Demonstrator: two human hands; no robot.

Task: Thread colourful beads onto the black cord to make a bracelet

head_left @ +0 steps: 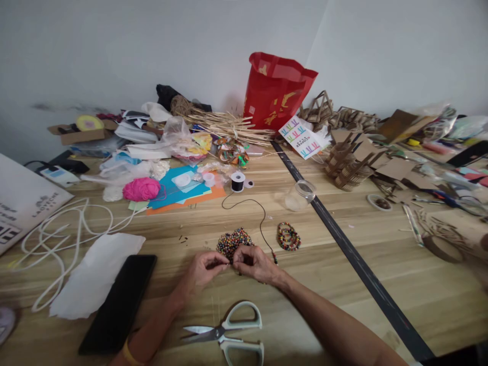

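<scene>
My left hand and my right hand meet at the near edge of a pile of small multicoloured beads on the wooden table. Both pinch something tiny between thumb and fingers; I cannot tell whether it is a bead or the thread. A thin black thread runs from a black spool in a loop toward my right hand, with a few beads strung near its end. Finished beaded bracelets lie to the right of the pile.
White-handled scissors lie near me. A black phone, white paper and white cord sit at left. A clear jar, pink yarn, red bag and cardboard pieces crowd the far side.
</scene>
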